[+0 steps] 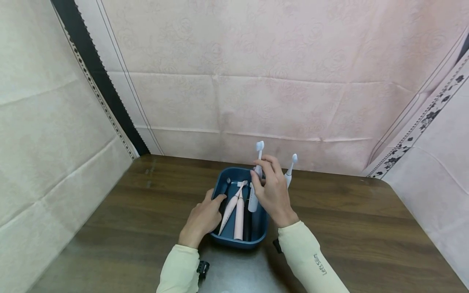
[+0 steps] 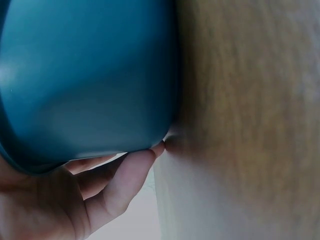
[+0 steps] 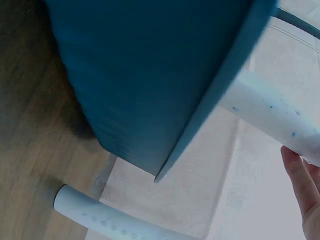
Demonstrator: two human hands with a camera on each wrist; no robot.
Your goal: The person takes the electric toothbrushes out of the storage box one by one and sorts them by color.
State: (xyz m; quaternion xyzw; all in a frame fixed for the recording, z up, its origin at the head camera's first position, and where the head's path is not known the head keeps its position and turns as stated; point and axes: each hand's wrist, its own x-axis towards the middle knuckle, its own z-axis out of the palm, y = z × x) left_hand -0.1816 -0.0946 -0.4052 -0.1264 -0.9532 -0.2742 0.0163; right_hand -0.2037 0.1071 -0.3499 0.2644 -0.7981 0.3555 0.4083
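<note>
A white toothbrush [image 3: 272, 113] is held close to upright by the right hand [image 1: 272, 191], brush head uppermost, at the far right part of a blue box [image 1: 237, 243]. The handle is pinched between thumb and fingers, with only a narrow gap left for it. In the right wrist view the lower end is hidden behind the box rim; in the head view it appears inside the box. The spatial relation of chief importance is that between two long axes: the brush is directed upward, whereas the box is laid lengthwise away from the person on the wooden table [image 1: 337, 228]. The brush is placed to the right of the left hand [image 1: 203, 216], by which the left rim is gripped, the thumb hooked over the edge and bent fingers set against the outer wall. A pale pink toothbrush [image 1: 228, 215], a second pink toothbrush [image 1: 239, 219] and a black toothbrush [image 1: 247, 221] are laid in the box, roughly along its length, to the left of the held brush. Another white toothbrush [image 1: 289, 177] is stood upright on the table outside the box, just to the right of the right hand, partly hidden by it.
</note>
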